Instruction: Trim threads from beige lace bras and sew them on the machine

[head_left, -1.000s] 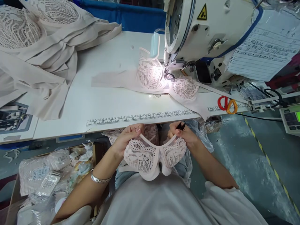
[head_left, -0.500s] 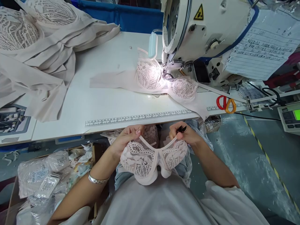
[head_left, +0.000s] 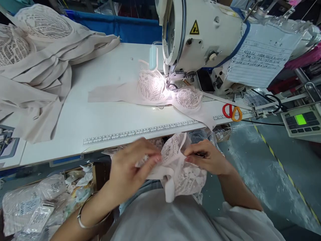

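Note:
A pale pink lace bra (head_left: 178, 169) is bunched in my lap below the table's front edge. My left hand (head_left: 130, 167) is blurred by motion and its fingers pinch the bra's left side. On the right, my right hand (head_left: 208, 159) grips the bra's other side, with a small dark thread snipper (head_left: 200, 154) tucked in its fingers. A second lace bra (head_left: 160, 90) lies flat on the white table (head_left: 100, 113) under the needle of the white sewing machine (head_left: 200, 36).
A heap of beige bras and fabric (head_left: 32, 67) fills the table's left. Red and orange scissors (head_left: 232, 112) lie at the right edge, near a control panel (head_left: 301, 122). A printed ruler (head_left: 140, 131) runs along the front. A box of plastic packets (head_left: 35, 201) sits at lower left.
The bra, held spread out by its top edge, is now folded and bunched between my hands. My left hand moved quickly to the right. The view shifted a little.

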The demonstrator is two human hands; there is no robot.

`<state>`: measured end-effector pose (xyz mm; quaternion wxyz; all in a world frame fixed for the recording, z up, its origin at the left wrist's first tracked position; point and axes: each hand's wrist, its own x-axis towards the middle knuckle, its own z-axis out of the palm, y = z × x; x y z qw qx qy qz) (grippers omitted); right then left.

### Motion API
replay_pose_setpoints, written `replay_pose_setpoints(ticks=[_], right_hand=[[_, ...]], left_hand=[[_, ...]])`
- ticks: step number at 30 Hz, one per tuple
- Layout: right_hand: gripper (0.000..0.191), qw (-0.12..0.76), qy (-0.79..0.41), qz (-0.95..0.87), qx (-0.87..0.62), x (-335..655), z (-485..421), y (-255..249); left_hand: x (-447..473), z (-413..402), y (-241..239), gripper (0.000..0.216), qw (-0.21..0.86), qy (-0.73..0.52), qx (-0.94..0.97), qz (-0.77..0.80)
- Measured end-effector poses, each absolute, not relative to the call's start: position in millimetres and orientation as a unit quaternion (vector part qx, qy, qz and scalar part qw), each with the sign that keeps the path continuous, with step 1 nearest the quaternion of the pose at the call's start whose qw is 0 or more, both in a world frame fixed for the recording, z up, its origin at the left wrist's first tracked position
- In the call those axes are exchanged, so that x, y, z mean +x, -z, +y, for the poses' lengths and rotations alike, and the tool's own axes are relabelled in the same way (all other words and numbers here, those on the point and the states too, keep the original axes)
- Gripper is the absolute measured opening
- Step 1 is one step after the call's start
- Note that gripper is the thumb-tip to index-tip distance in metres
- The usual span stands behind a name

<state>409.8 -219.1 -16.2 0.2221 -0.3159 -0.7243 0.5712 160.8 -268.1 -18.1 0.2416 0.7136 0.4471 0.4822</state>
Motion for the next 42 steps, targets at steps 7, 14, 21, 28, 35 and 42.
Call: replay_pose_setpoints(ticks=[7, 14, 21, 28, 35, 42], right_hand=[[0.024, 0.276, -0.377, -0.8, -0.377, 386.1, -247.8, 34.5], [0.016, 0.338, -0.199, -0.843, -0.368, 391.2, -248.1, 56.0], [0.029, 0.256, -0.041, -0.881, -0.396, 400.4, -237.5, 70.4], [0.033, 0.224, -0.463, -0.823, -0.242, 429.7, -220.4, 41.0], [0.021, 0.259, -0.413, -0.812, -0.321, 444.8, -213.5, 47.2], [0.015, 0.302, -0.264, -0.843, -0.359, 427.8, -214.5, 65.0]], left_hand=[[195.6, -280.8, 47.9, 0.016, 0.179, -0.433, 0.765, 0.441], [188.1, -275.3, 46.9, 0.005, 0.324, -0.458, 0.644, 0.519], [180.7, -275.5, 45.6, 0.006, 0.415, -0.478, 0.55, 0.545], [145.5, -263.0, 56.0, 0.016, 0.545, -0.488, 0.46, 0.504], [139.6, -264.6, 69.4, 0.011, 0.484, -0.557, 0.472, 0.483], [136.8, -265.2, 71.7, 0.012, 0.467, -0.543, 0.516, 0.47]])
